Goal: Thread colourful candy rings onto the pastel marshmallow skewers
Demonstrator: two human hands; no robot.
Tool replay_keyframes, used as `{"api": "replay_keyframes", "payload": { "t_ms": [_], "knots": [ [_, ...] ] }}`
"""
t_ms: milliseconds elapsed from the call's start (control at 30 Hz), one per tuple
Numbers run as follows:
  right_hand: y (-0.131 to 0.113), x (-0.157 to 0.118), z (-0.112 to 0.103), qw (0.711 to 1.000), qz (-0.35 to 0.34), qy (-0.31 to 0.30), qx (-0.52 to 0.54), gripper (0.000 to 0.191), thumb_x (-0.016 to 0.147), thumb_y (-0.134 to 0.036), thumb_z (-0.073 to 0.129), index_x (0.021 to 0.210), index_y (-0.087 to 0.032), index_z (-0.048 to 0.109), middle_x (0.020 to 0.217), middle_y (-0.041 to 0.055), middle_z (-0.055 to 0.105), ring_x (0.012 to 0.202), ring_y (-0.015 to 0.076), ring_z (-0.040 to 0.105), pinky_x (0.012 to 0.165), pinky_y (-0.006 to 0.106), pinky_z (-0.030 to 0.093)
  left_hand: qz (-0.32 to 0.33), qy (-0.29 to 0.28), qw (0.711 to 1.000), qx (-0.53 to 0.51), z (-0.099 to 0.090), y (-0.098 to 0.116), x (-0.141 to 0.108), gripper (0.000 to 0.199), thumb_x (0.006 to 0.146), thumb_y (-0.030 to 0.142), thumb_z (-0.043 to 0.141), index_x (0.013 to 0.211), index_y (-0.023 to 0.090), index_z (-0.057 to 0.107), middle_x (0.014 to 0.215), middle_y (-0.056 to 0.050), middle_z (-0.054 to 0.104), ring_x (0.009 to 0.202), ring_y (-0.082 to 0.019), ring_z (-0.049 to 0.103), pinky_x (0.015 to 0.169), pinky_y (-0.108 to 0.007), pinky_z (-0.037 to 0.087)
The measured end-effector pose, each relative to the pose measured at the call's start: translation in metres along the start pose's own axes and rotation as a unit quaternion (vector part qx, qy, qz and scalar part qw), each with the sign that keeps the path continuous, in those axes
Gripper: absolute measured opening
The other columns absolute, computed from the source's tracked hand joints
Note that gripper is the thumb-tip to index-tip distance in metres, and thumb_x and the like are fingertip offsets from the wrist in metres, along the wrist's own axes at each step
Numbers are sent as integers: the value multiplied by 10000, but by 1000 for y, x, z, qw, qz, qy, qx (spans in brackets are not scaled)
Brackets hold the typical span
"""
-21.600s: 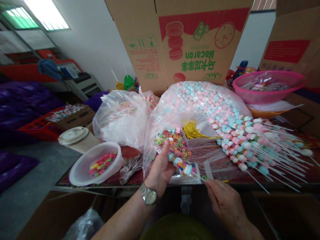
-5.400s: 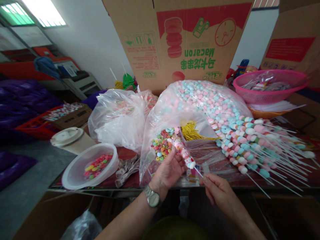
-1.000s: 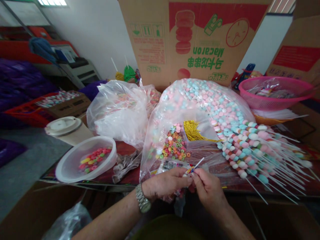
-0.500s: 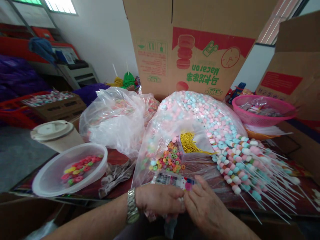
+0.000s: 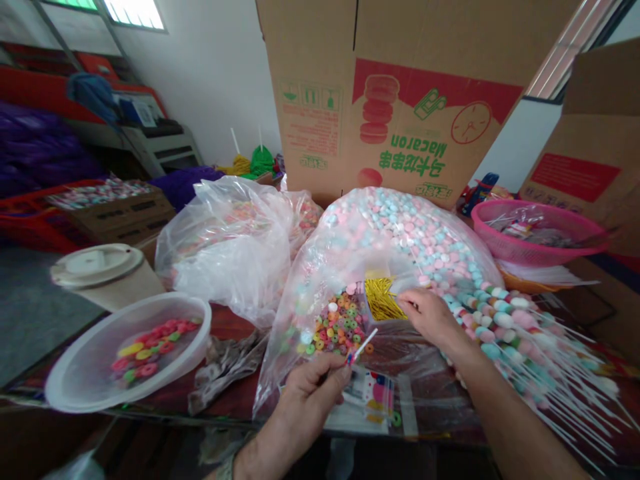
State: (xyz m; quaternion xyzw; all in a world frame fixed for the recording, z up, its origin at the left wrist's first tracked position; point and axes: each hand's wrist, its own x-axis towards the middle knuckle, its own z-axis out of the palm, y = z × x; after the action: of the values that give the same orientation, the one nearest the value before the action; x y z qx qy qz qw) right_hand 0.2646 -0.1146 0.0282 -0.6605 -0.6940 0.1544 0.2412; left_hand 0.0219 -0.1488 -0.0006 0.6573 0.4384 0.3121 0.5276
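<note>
You see pale pink, sky-blue and white marshmallows (image 5: 400, 227) massed together, and the skewers (image 5: 520, 340) toward the bench's right edge repeat those colours in mixed bands. Nearby, your rings of candy (image 5: 340, 327) scatter green, orange, red and yellow, the twist ties (image 5: 380, 298) shine gold, the basket (image 5: 535, 233) is hot pink mesh, and the carton (image 5: 400, 87) is tan with a red band and green lettering.

This is a candy-packing workroom, with a printed Macaron carton (image 5: 415, 113) and a bulk bag of marshmallow sweets (image 5: 400, 240).
</note>
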Motion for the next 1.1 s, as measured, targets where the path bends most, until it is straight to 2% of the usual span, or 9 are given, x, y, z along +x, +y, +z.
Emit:
{"api": "replay_keyframes", "payload": {
  "t_ms": [133, 267, 367, 467, 567, 700, 867, 1000, 1100],
  "knots": [
    [27, 53, 22, 998, -10, -52, -44, 180, 856, -274, 590, 726, -151, 610, 734, 1, 617, 690, 125, 584, 656, 265, 470, -193, 55, 964, -173, -3, 2, 8, 270, 726, 441, 599, 734, 172, 578, 531, 26, 542, 416, -86, 418, 373, -180, 238],
    [36, 62, 25, 997, -32, -61, -43, 177, 851, -255, 589, 716, -149, 629, 729, -2, 629, 658, 123, 588, 642, 272, 485, -234, 90, 940, -232, -9, 4, 8, 309, 633, 443, 680, 747, 170, 591, 553, 33, 573, 402, -83, 452, 354, -170, 235],
    [31, 46, 7, 998, -56, -26, -19, 185, 793, -151, 557, 632, -161, 648, 745, 29, 654, 762, 163, 608, 728, 282, 463, -231, 96, 929, -274, -8, 2, 10, 295, 610, 401, 712, 746, 162, 603, 583, 30, 596, 449, -97, 511, 383, -176, 293],
    [3, 9, -3, 997, -74, 7, 13, 218, 851, -197, 464, 855, -174, 680, 905, 50, 672, 881, 176, 604, 795, 295, 458, -218, 83, 922, -309, -1, 1, 13, 259, 620, 366, 714, 740, 157, 620, 566, 33, 589, 475, -101, 515, 454, -199, 365],
    [-39, -37, 13, 989, -105, 3, 101, 258, 890, -229, 419, 955, -202, 668, 757, 19, 656, 700, 149, 604, 658, 255, 480, -185, 77, 934, -297, 6, 1, 13, 199, 637, 330, 688, 716, 153, 645, 593, 25, 594, 522, -107, 511, 508, -216, 387],
    [-73, -75, 54, 973, -111, 35, 199, 304, 888, -201, 410, 1065, -202, 657, 843, 52, 673, 785, 166, 625, 721, 272, 500, -116, 39, 961, -249, 13, 1, 9, 136, 672, 263, 597, 664, 141, 654, 616, 6, 589, 593, -123, 501, 572, -226, 393],
    [-64, -75, 76, 955, -41, 51, 288, 422, 892, -221, 422, 1310, -191, 466, 1073, 84, 648, 886, 171, 618, 823, 312, 490, -71, 2, 980, -185, 17, -3, 6, 165, 704, 269, 563, 618, 134, 605, 589, 9, 534, 575, -114, 440, 549, -224, 355],
    [-56, -76, 67, 949, -7, -14, 315, 593, 885, -206, 423, 1443, -197, 221, 745, -17, 627, 621, 125, 557, 643, 250, 491, -47, -70, 980, -181, 16, -5, 6, 250, 763, 363, 567, 743, 131, 658, 640, 0, 563, 602, -117, 452, 580, -228, 366],
    [-58, -84, 71, 962, 1, 25, 270, 666, 868, -197, 431, 1465, -172, 136, 663, -35, 600, 580, 131, 548, 573, 236, 464, -11, -85, 979, -184, 15, -2, 5, 321, 776, 437, 578, 778, 134, 683, 701, -20, 604, 668, -133, 489, 644, -241, 394]
  ]
}}
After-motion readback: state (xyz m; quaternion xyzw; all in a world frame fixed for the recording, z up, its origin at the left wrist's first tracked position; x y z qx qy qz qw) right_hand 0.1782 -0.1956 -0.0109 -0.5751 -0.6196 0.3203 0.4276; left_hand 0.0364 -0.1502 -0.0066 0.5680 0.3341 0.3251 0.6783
